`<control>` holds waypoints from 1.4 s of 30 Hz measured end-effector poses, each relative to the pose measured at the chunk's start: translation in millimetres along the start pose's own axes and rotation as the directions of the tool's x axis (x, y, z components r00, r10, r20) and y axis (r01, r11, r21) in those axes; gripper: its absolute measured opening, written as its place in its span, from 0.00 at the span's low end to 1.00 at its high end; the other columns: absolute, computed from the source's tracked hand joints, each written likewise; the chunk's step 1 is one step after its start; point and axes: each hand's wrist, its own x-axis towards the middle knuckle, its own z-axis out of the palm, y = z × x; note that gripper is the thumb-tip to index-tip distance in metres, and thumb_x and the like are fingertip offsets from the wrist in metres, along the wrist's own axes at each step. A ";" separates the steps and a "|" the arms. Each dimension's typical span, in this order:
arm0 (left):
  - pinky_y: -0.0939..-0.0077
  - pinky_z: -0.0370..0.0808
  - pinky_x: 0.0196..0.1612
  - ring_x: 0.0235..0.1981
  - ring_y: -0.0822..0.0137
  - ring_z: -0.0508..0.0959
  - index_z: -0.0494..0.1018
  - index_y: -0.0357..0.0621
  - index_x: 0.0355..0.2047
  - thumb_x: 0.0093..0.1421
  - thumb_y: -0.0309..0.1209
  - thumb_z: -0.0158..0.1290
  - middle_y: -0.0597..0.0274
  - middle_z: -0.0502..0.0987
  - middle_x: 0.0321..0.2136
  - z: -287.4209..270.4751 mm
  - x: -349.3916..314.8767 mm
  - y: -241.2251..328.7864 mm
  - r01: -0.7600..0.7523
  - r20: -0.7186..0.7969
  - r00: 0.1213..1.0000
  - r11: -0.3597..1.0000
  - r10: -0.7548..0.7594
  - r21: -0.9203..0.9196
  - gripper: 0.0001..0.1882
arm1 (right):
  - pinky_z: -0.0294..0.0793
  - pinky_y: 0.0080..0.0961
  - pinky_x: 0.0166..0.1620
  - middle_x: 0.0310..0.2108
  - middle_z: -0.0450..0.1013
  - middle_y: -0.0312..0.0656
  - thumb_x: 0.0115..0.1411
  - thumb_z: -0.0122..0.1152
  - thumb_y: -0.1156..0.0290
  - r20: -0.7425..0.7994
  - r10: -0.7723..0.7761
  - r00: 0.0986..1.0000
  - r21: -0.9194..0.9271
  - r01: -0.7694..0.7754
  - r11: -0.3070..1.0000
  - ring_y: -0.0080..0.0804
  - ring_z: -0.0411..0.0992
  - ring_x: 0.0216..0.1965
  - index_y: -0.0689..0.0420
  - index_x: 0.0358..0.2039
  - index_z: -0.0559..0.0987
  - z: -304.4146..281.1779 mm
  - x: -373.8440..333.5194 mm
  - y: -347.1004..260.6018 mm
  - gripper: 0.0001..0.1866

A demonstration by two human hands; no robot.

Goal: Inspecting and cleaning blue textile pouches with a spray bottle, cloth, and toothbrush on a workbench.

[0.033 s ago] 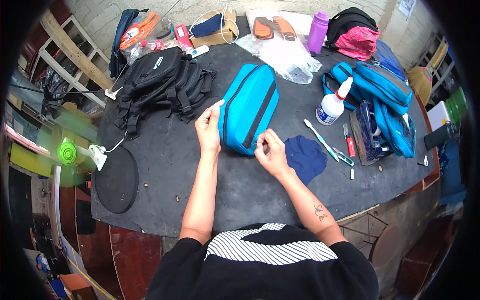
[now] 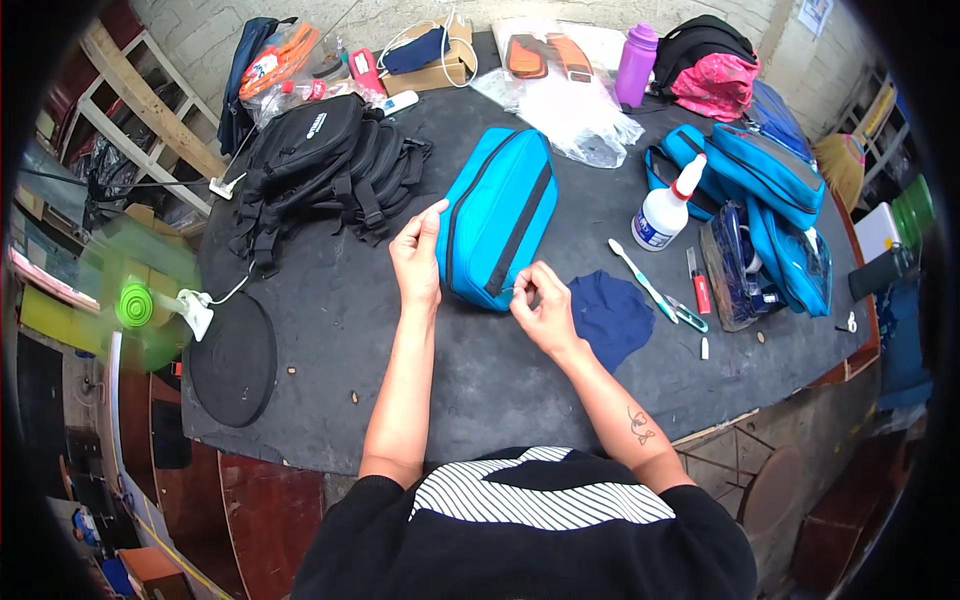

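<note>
A bright blue zippered pouch (image 2: 490, 220) with a black strip lies on the dark table in front of me. At its left edge, my left hand (image 2: 415, 255) is closed, thumb and fingers pinched against the side by the zipper. My right hand (image 2: 545, 310) is closed in a pinch at the pouch's lower right corner. A thin, pale, thread-like strand shows between those fingertips and the fabric. Beside the right hand lies a dark blue cloth (image 2: 615, 315). Further right are a toothbrush (image 2: 643, 282), a red-handled cutter (image 2: 701, 290) and a white glue bottle (image 2: 660, 215).
Black backpacks (image 2: 320, 160) rest at the left, near a small green fan (image 2: 135, 303) and a round black disc (image 2: 233, 360). More blue bags (image 2: 770, 175) are piled at the right. A purple bottle (image 2: 636, 65) and plastic packaging (image 2: 590, 110) stand at the back.
Both hands and the pouch stay practically in place. Only the blur of the fan's blades looks different.
</note>
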 end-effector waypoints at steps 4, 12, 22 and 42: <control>0.80 0.67 0.48 0.41 0.76 0.74 0.77 0.36 0.43 0.63 0.36 0.53 0.62 0.79 0.39 0.9 0.7 -1.6 -0.006 -0.002 1.000 1.000 0.006 -0.002 0.15 | 0.66 0.15 0.26 0.21 0.70 0.34 0.52 0.62 0.78 0.009 0.254 0.967 0.180 -0.251 0.951 0.14 0.66 0.22 0.64 0.28 0.74 11.8 -9.6 5.4 0.05; 0.81 0.67 0.48 0.40 0.75 0.74 0.77 0.36 0.43 0.63 0.35 0.53 0.62 0.79 0.39 1.7 -1.1 -0.8 -0.011 0.003 1.000 1.000 0.011 0.007 0.15 | 0.62 0.12 0.25 0.20 0.68 0.27 0.55 0.61 0.77 0.130 0.418 0.899 0.404 -0.433 0.806 0.10 0.63 0.21 0.62 0.26 0.74 17.7 -8.3 21.3 0.04; 0.84 0.66 0.42 0.35 0.79 0.71 0.78 0.33 0.40 0.63 0.30 0.53 0.66 0.78 0.34 -17.5 4.1 -0.5 -0.089 -0.030 0.995 0.994 0.091 0.068 0.12 | 0.65 0.13 0.30 0.27 0.69 0.30 0.54 0.62 0.77 0.049 0.409 0.911 0.240 -0.408 0.881 0.15 0.66 0.28 0.60 0.28 0.73 -136.5 -51.3 -52.4 0.05; 0.81 0.65 0.51 0.43 0.78 0.71 0.72 0.41 0.50 0.65 0.37 0.50 0.68 0.76 0.41 -62.4 41.1 20.0 -0.011 0.225 0.973 0.966 -0.049 0.257 0.17 | 0.63 0.27 0.31 0.26 0.69 0.36 0.58 0.54 0.70 -0.145 -0.717 0.682 -0.286 0.664 0.690 0.30 0.66 0.25 0.56 0.36 0.73 -205.1 -59.4 -196.1 0.07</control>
